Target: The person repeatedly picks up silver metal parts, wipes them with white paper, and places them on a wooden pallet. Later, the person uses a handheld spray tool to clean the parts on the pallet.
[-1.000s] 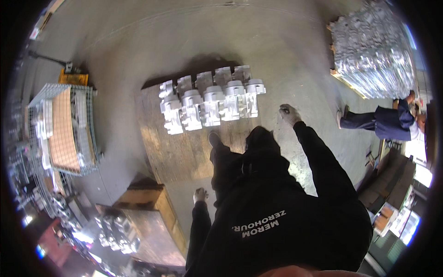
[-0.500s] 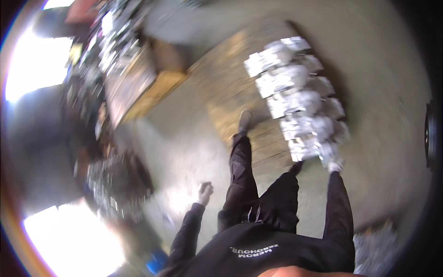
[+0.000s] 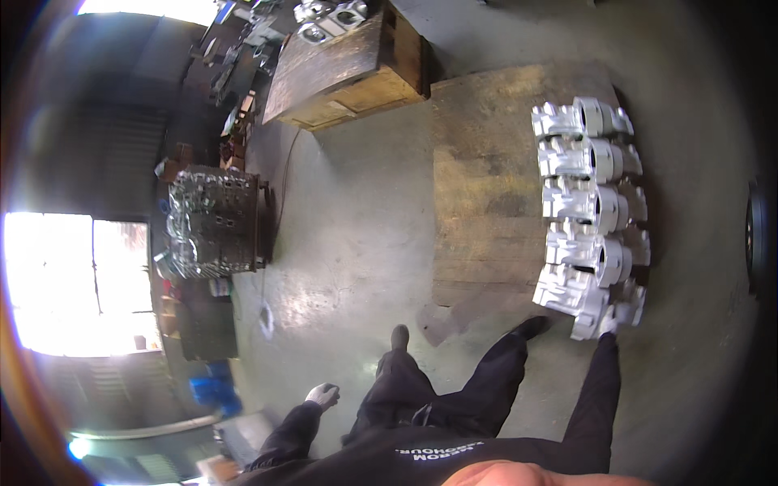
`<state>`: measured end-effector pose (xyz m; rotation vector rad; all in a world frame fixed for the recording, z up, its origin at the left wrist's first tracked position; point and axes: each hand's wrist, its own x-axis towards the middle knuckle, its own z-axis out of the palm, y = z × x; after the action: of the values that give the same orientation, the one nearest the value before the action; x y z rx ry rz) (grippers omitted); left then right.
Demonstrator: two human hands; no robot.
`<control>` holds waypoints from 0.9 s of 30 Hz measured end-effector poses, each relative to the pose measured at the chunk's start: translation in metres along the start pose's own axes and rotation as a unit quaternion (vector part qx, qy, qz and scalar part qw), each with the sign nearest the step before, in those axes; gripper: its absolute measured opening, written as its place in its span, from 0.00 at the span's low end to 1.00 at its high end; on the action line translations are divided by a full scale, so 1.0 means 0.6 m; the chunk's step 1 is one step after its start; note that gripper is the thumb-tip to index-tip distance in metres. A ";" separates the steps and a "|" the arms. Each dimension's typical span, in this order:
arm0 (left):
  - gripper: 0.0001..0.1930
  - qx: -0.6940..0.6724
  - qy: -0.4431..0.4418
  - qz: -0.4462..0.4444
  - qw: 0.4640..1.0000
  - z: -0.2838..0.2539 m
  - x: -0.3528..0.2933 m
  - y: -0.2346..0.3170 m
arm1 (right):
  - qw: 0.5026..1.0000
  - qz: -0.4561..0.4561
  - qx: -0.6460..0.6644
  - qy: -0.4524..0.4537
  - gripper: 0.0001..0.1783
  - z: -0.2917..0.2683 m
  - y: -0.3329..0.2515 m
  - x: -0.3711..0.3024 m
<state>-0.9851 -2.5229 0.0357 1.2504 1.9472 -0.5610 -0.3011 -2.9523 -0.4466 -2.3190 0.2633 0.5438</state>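
A row of several silver metal castings (image 3: 596, 206), each with a round collar, lies along the right edge of a wooden board. At the near end of the row, the last casting (image 3: 572, 293) sits slightly askew to the others. My right hand (image 3: 608, 321), in a pale glove, is at the near end of this casting and grips it; part of the fingers is hidden against the metal. My left hand (image 3: 324, 395), also gloved, hangs away from everything at the lower left. Its fingers are loosely bent, with nothing seen in them.
The flat wooden board (image 3: 486, 186) lies on the concrete floor ahead of me. Beyond it to the left stands a wooden crate (image 3: 348, 73) with more castings on top. Farther left are a wrapped stack of dark parts (image 3: 217, 223) and a blue object (image 3: 215, 390).
My view has turned, so the board and castings appear farther right. My left foot has gone from the board to the floor. My right hand stays at the nearest casting, which now lies askew.
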 end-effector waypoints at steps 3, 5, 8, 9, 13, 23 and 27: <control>0.17 -0.008 -0.006 -0.002 1.000 -0.007 0.015 -0.088 | 0.978 0.123 -0.169 -0.009 0.37 0.022 -0.080 -0.099; 0.16 -0.047 0.007 -0.015 0.999 -0.016 0.028 -0.183 | 0.982 0.120 -0.144 0.023 0.36 0.040 -0.133 -0.174; 0.11 -0.167 -0.047 -0.061 0.983 -0.020 0.056 -0.348 | 0.985 0.113 -0.113 0.068 0.36 0.026 -0.193 -0.277; 0.11 -0.224 -0.069 -0.082 0.969 -0.018 0.067 -0.409 | 0.985 0.112 -0.104 0.078 0.36 0.020 -0.209 -0.313; 0.11 -0.182 -0.242 -0.106 0.947 -0.031 0.169 -0.599 | 0.987 0.121 -0.053 0.090 0.35 -0.016 -0.273 -0.485; 0.16 -0.251 0.026 0.126 0.959 -0.356 0.661 -0.401 | 0.976 0.168 0.132 -0.043 0.34 0.097 -0.513 -0.939; 0.14 -0.241 0.101 0.213 0.941 -0.519 0.737 -0.219 | 0.955 0.174 0.199 -0.133 0.33 0.229 -0.619 -1.020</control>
<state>-1.3230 -2.1075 -0.1161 1.3771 1.7439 0.2634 -0.7623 -2.5724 -0.0287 -1.7931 0.6000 0.8806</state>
